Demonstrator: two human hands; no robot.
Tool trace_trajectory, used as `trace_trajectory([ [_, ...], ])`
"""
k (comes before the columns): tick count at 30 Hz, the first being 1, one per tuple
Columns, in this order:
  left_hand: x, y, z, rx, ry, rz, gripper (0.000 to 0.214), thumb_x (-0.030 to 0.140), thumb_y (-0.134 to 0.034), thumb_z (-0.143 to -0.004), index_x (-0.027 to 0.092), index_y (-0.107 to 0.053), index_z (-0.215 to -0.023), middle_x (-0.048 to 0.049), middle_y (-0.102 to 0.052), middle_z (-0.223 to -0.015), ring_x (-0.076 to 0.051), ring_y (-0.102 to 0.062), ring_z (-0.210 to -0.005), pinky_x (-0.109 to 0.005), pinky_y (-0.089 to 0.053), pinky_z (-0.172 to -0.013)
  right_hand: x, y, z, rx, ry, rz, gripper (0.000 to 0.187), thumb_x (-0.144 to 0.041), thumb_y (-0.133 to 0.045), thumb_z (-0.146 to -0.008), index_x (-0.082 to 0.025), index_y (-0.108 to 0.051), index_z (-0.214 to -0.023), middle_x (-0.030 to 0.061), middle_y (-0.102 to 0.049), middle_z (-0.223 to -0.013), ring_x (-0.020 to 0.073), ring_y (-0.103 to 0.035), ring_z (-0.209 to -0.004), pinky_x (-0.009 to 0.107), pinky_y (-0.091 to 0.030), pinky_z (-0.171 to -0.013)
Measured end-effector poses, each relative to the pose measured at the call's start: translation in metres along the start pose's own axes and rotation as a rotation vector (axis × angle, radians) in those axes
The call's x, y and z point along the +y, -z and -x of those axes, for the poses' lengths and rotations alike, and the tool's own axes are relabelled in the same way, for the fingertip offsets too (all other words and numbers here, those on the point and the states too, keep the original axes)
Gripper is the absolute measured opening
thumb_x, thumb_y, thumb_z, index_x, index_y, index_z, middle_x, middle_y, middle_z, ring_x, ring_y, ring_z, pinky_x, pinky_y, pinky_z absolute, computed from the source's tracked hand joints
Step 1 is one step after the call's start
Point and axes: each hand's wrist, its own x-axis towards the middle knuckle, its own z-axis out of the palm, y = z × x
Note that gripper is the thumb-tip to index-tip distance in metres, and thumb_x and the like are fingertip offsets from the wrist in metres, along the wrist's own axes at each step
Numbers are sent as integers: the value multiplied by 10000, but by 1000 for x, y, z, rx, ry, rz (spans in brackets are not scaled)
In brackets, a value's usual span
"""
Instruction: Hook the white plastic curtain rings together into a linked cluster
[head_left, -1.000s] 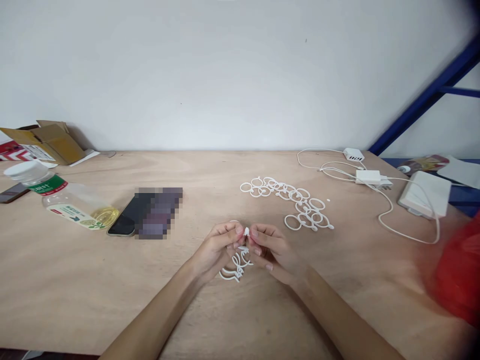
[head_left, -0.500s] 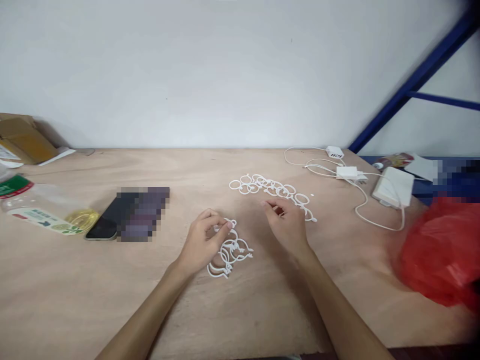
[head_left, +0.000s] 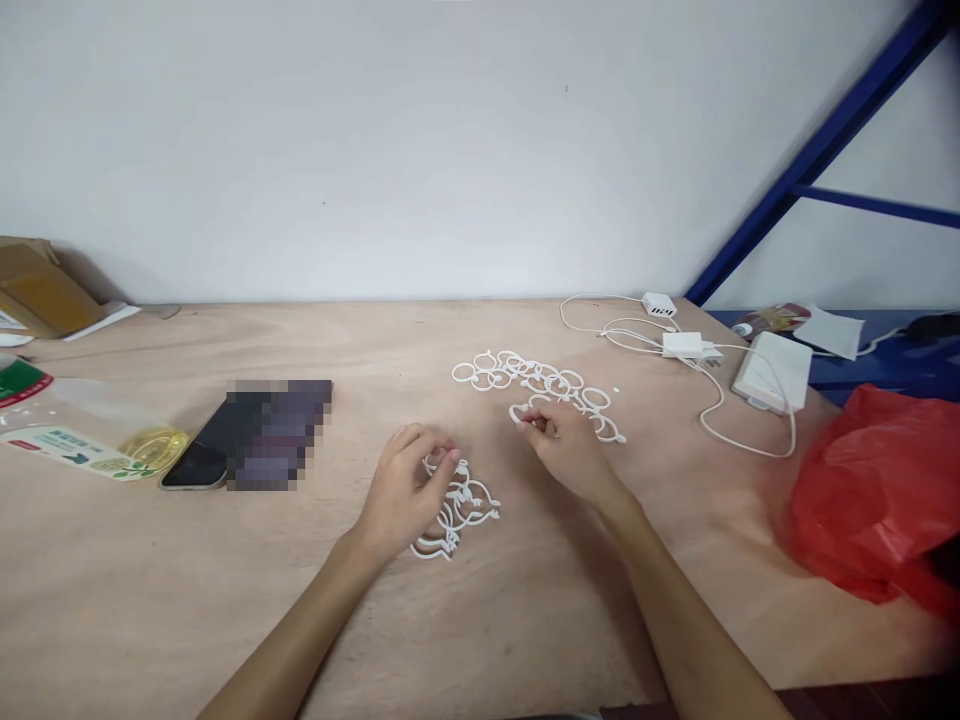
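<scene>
One white ring juts leftward from the pinched grip of the right hand — the nearer hand — with overlapping rings just beyond; the left hand curls over open-ended rings, its hold impossible to tell

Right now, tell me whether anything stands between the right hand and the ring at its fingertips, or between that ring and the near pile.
Nothing visible does: the right hand has the ring at its fingertips, and no object shows between it and the near pile. The left hand overlaps the pile's left side in view.
</scene>
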Motion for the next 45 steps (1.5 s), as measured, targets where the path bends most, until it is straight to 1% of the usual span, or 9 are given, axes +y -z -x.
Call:
trace_trajectory([
  [4, 3, -3, 0, -3, 163, 173, 263, 374, -528, -868, 195, -694, -964, -55, -684, -933, -205, -584, -868, -292, -415, -789, -23, -13, 9, -210, -36, -670, 164, -354, -583, -826, -195, -622, -834, -1, -580, -754, 125, -484, -669, 268, -372, -637],
  [8, 9, -4, -2, -50, 283, 442, 403, 491, -482, -872, 142, -679, -920, -45, -664, -821, -180, -583, -765, -274, -447, -727, -36, -28, 20, -458, -78, -1048, 186, -379, -618, -823, -201, -611, -876, -11, -560, -737, 102, -457, -637, 243, -349, -597],
  [12, 10, -1, -3, -61, 244, 568, 350, 466, -544, -846, 141, -645, -766, -12, -610, -701, -130, -536, -646, -230, -432, -619, -38, -34, 24, -571, -128, -1134, 210, -372, -692, -766, -187, -623, -835, -15, -527, -718, 88, -411, -603, 239, -305, -559],
  [19, 7, 6, 1, -224, 188, 460, 287, 368, -600, -833, 124, -680, -707, -43, -619, -704, -135, -539, -656, -229, -395, -590, -44, -26, 21, -550, -202, -1054, 389, -500, -639, -774, -137, -622, -634, -11, -514, -614, 59, -330, -497, 245, -174, -459],
  [23, 10, 6, 0, -377, 342, 798, 289, 382, -638, -805, 119, -653, -685, -34, -604, -670, -121, -529, -618, -229, -391, -581, -45, -21, 22, -674, -236, -1128, 323, -420, -691, -754, -129, -632, -627, -34, -517, -550, 21, -250, -410, 243, -110, -430],
  [27, 15, 2, 0, -381, 467, 1139, 268, 323, -661, -792, 126, -590, -624, -22, -581, -678, -97, -506, -620, -211, -394, -602, -45, -31, 27, -673, -290, -1368, 268, -363, -705, -746, -132, -641, -627, -29, -575, -575, 0, -234, -360, 233, -94, -409],
  [36, 20, 0, 5, -383, 438, 1439, 314, 333, -669, -776, 146, -532, -564, -19, -499, -673, -150, -543, -754, -260, -423, -731, -48, -43, 34, -631, -272, -1694, 268, -347, -700, -742, -147, -604, -592, -37, -590, -564, 0, -283, -322, 220, -142, -391],
  [41, 22, 4, 4, -406, 419, 1249, 330, 396, -639, -794, 157, -515, -604, -25, -537, -745, -154, -540, -763, -283, -423, -747, -48, -36, 30, -650, -250, -1470, 321, -440, -624, -780, -165, -575, -622, -30, -560, -588, 31, -305, -349, 231, -186, -415],
  [45, 11, 3, 2, -295, 342, 690, 317, 433, -573, -830, 166, -565, -660, -3, -511, -680, -132, -487, -630, -264, -372, -605, -35, -34, 17, -173, -156, -776, 296, -461, -583, -790, -176, -649, -741, 13, -580, -670, 108, -419, -502, 261, -326, -498],
])
